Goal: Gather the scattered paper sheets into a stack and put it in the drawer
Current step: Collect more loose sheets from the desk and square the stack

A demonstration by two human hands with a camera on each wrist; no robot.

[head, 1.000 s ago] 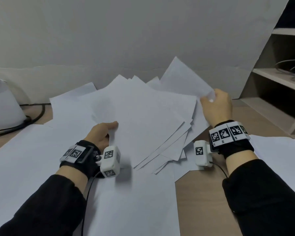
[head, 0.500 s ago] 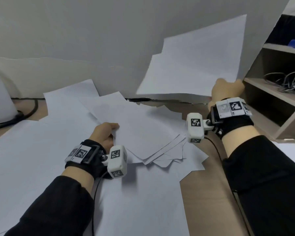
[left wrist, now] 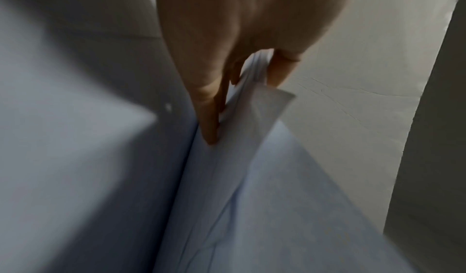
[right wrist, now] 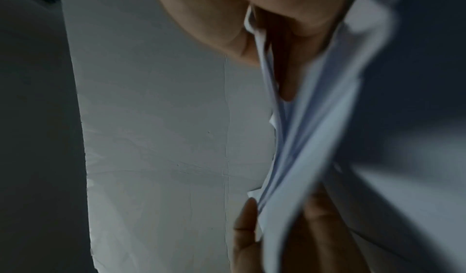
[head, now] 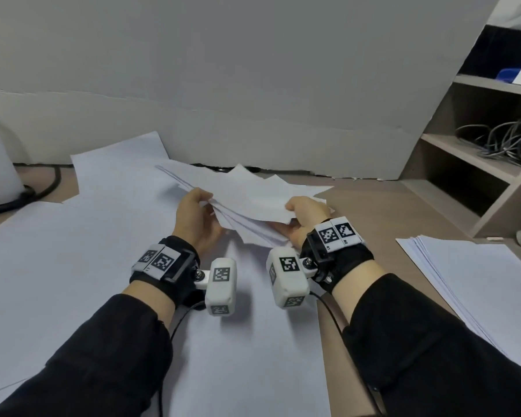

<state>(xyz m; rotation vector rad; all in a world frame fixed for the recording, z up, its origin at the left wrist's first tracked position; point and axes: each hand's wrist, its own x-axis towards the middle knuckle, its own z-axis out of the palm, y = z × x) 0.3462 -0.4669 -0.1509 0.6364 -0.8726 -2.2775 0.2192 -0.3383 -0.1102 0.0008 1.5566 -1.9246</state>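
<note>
Sheets [head: 247,203] hang between my hands above the desk, long axis left to right; left hand [head: 194,219] and right hand [head: 306,218] each pinch one end, equally near.

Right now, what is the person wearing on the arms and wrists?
Both arms wear long black sleeves. Each wrist carries a black strap with white square-patterned marker tags and a white rounded camera block, also tagged. A thin black cable runs back from each block.
</note>
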